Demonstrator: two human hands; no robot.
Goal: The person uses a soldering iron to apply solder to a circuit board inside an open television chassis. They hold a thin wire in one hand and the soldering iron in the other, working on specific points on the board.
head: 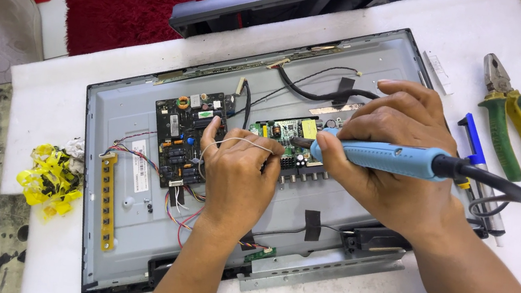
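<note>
- Small green circuit board w/ yellow block part (288, 133) sits mid-panel on the grey metal back of an opened flat TV (125, 116), just right of the bigger black power board (185, 140).
- Right hand (382, 155) is wrapped closed round a light-blue soldering iron w/ black cord (382, 157); dark tip rests at the green board's right-centre area.
- Left hand (238, 170) is curled, fingers pinching a thin whitish solder wire (231, 141) that loops over the knuckles toward the tip; exact joint is hidden by fingers.
- Judgement: keep both wrists braced on the panel, feed wire to the joint not the tip, brief contact only.
- Keep the cord clear of the 1 pair of green-yellow handled pliers (508, 124) and blue-handled tool (475, 150) on the white table (421, 27).
</note>
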